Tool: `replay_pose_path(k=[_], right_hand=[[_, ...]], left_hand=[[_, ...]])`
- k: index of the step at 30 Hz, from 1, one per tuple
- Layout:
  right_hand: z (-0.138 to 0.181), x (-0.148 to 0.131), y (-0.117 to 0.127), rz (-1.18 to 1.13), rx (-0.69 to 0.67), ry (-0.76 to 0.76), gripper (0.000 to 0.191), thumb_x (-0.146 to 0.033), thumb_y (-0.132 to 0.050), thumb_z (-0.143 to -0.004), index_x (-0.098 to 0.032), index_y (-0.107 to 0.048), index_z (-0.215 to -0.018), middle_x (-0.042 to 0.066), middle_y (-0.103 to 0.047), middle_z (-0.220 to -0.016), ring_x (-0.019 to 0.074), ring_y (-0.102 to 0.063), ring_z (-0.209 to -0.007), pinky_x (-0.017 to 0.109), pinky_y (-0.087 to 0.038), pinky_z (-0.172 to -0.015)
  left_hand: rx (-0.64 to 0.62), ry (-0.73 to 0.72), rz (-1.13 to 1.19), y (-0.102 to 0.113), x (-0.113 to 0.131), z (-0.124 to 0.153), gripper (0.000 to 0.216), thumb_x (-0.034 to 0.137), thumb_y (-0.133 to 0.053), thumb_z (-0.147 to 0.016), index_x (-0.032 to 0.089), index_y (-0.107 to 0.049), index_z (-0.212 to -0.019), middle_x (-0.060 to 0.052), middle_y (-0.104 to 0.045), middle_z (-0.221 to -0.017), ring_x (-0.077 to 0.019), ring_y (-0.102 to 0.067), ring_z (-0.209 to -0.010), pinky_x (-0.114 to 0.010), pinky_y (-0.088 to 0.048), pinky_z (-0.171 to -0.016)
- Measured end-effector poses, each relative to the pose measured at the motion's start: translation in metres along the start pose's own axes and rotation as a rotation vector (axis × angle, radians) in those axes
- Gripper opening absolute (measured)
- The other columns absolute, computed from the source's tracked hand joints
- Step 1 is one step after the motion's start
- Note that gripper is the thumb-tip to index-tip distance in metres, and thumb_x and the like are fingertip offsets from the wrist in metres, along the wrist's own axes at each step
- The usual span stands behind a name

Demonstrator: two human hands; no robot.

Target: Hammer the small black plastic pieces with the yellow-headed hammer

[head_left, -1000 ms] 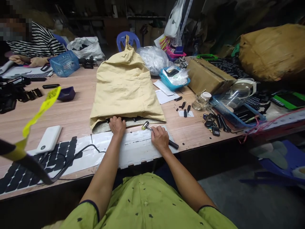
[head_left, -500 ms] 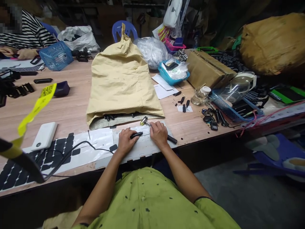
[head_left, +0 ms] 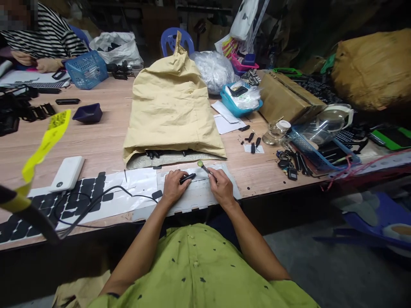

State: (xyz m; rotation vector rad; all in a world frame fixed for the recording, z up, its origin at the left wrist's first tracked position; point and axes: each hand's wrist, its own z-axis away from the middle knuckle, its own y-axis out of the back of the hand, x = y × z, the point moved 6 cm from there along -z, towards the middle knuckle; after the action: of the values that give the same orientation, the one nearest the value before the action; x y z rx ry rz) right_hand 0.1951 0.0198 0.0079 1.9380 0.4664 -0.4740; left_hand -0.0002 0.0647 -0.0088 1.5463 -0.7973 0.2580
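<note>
My left hand point(head_left: 173, 186) is closed around a small black piece point(head_left: 188, 178), its tip pointing right over a pale worn board point(head_left: 192, 199). In my right hand point(head_left: 222, 187) is a small hammer point(head_left: 201, 164), gripped by its shaft near the head. The round yellowish face of the hammer is raised above the board, apart from the black piece; my palm hides most of the handle. Just beyond both hands lies a big tan sack point(head_left: 173, 107), with several black pieces point(head_left: 152, 153) showing at its open mouth.
To the left are a white power bank point(head_left: 67, 173), a black cable point(head_left: 109, 192) and a purple tray point(head_left: 87, 113). At right stand a glass jar point(head_left: 273, 133), a blue basket point(head_left: 337, 160) and a cardboard box point(head_left: 285, 96). Across the table sits a person in a striped top point(head_left: 54, 34).
The hammer has turned within my right hand, so its face now shows and its handle no longer sticks out at the right. My left hand keeps the black piece. The whole view has shifted slightly.
</note>
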Motion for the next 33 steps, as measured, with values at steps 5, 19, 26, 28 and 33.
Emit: replay_pose_path(k=[5,19,26,28,33], right_hand=[[0.014,-0.009,0.003,-0.119,-0.034,0.014,0.035,-0.024,-0.046,-0.099,-0.024,-0.074,-0.12,0.006,-0.074,-0.102,0.0189,-0.07,-0.096,0.029,-0.056,-0.087],[0.021,-0.02,0.006,-0.071,-0.022,0.076,0.036,-0.021,-0.046,-0.1,-0.026,-0.074,-0.123,0.006,-0.074,-0.101,0.0182,-0.07,-0.096,0.028,-0.057,-0.087],[0.024,-0.031,-0.005,-0.079,-0.104,0.153,0.034,-0.022,-0.047,-0.1,-0.025,-0.074,-0.12,0.005,-0.074,-0.099,0.0165,-0.069,-0.092,0.025,-0.055,-0.083],[0.019,-0.025,-0.004,-0.04,-0.077,0.135,0.035,-0.022,-0.046,-0.101,-0.026,-0.074,-0.121,0.006,-0.073,-0.1,0.0172,-0.068,-0.093,0.025,-0.053,-0.083],[-0.008,0.003,-0.002,0.156,0.015,0.038,0.037,-0.019,-0.046,-0.099,-0.025,-0.075,-0.121,0.008,-0.069,-0.098,0.0207,-0.061,-0.093,0.029,-0.048,-0.081]], left_hand=[[0.002,0.003,-0.02,-0.002,0.0,-0.001,0.016,0.029,-0.068,-0.088,0.026,-0.075,-0.102,-0.004,-0.07,-0.092,-0.0253,-0.059,-0.093,-0.038,-0.044,-0.084],[0.027,0.015,-0.024,-0.007,-0.002,-0.003,0.018,0.028,-0.068,-0.087,0.027,-0.077,-0.103,-0.004,-0.067,-0.09,-0.0241,-0.059,-0.09,-0.038,-0.046,-0.084],[0.018,0.035,-0.011,-0.007,-0.003,-0.003,0.015,0.026,-0.069,-0.085,0.026,-0.077,-0.098,-0.004,-0.067,-0.09,-0.0243,-0.059,-0.091,-0.037,-0.046,-0.083],[0.018,0.032,0.007,-0.007,-0.002,-0.003,0.015,0.027,-0.069,-0.086,0.027,-0.077,-0.099,-0.004,-0.066,-0.089,-0.0243,-0.059,-0.091,-0.038,-0.046,-0.083],[0.02,0.045,0.024,-0.006,-0.001,-0.003,0.014,0.028,-0.069,-0.085,0.026,-0.076,-0.098,-0.004,-0.066,-0.089,-0.0247,-0.059,-0.09,-0.039,-0.047,-0.085]])
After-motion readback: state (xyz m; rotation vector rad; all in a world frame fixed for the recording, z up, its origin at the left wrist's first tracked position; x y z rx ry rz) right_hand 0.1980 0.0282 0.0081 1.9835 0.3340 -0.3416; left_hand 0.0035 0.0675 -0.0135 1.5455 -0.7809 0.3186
